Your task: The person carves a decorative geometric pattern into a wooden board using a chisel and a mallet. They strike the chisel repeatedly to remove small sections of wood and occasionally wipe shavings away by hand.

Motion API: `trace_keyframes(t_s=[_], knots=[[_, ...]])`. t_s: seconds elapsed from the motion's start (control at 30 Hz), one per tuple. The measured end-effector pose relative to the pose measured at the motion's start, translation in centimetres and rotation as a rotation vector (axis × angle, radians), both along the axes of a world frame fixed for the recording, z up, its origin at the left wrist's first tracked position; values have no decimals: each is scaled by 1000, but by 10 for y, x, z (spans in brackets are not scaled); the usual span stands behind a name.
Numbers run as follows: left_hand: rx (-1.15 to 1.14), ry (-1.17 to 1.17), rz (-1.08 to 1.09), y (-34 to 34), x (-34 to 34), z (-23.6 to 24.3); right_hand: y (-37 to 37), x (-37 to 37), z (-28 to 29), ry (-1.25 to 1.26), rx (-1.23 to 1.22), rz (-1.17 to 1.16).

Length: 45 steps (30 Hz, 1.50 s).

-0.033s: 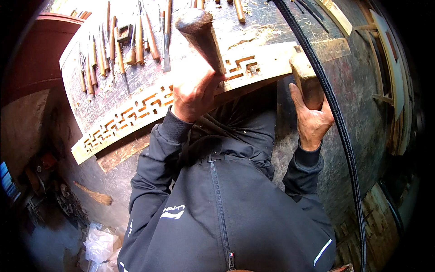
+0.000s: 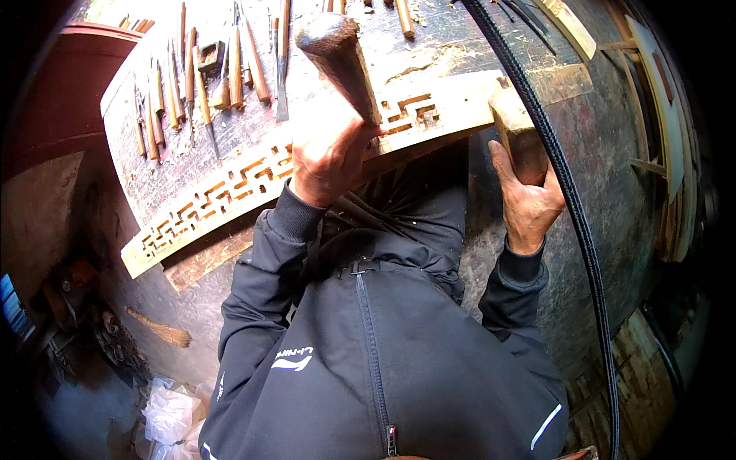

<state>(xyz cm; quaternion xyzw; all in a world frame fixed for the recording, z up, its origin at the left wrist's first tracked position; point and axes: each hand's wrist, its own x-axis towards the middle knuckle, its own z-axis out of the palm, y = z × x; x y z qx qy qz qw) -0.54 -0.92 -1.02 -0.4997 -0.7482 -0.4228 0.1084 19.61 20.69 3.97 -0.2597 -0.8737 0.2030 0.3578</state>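
My left hand (image 2: 326, 161) is closed around the lower end of a chisel with a thick, dark-topped wooden handle (image 2: 341, 65), which leans over the carved board. The blade is hidden by the hand. That long pale board (image 2: 464, 113) lies along the near edge of the bench, cut with a geometric fretwork of slots on both sides of my hand. To the right, my right hand (image 2: 529, 207) grips a squared wooden block, apparently a mallet (image 2: 523, 142), beside the board's right end. The block's grip is hidden within my fingers.
Many chisels (image 2: 189, 65) with wooden handles lie on the bench (image 2: 452, 54), around a small dark square block (image 2: 210, 57). A black braided cable (image 2: 563, 169) crosses in front on the right. A brush (image 2: 162, 330) and a plastic bag (image 2: 172, 414) sit below left.
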Motion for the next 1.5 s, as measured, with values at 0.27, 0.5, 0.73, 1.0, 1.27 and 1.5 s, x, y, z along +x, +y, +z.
trace_keyframes(t_s=[0.27,0.5,0.73,1.0,1.27,1.5], knots=[[2,83,-47,1,-4,-3,4,-19,40,82,41,192],[-90,84,2,-4,-2,-14,24,-59,123,207,352,445],[-128,136,1,-2,4,-4,2,-84,173,207,513,536],[-114,182,-5,-2,2,-5,-1,-90,193,168,608,546],[-286,256,21,0,5,-5,-8,-90,192,77,712,476],[184,-102,-8,6,4,6,13,-82,165,143,531,484]])
